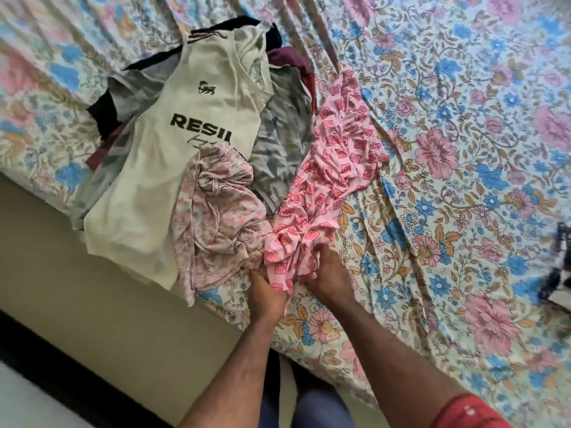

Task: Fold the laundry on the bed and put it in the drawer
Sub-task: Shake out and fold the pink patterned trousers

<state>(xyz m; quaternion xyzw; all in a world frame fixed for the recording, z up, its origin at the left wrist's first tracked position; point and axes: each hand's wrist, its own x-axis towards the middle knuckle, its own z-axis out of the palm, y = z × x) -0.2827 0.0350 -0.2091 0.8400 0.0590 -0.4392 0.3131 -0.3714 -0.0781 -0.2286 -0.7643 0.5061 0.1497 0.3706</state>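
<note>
A pink garment with red square prints [333,156] lies stretched and bunched across the floral bed sheet [463,149]. My left hand [266,293] and my right hand [328,274] both grip its near end, close together by the bed's edge. To the left sits a heap of laundry: a cream T-shirt with dark lettering [173,156] on top, a crumpled pale pink floral piece [213,217] touching the pink garment, a grey patterned garment [284,140], and dark and maroon clothes [287,57] underneath. No drawer is in view.
The bed's beige side [92,288] drops to a dark strip and pale floor at lower left. A dark blurred object [556,261] stands at the right edge. Bare sheet spreads to the right of the laundry.
</note>
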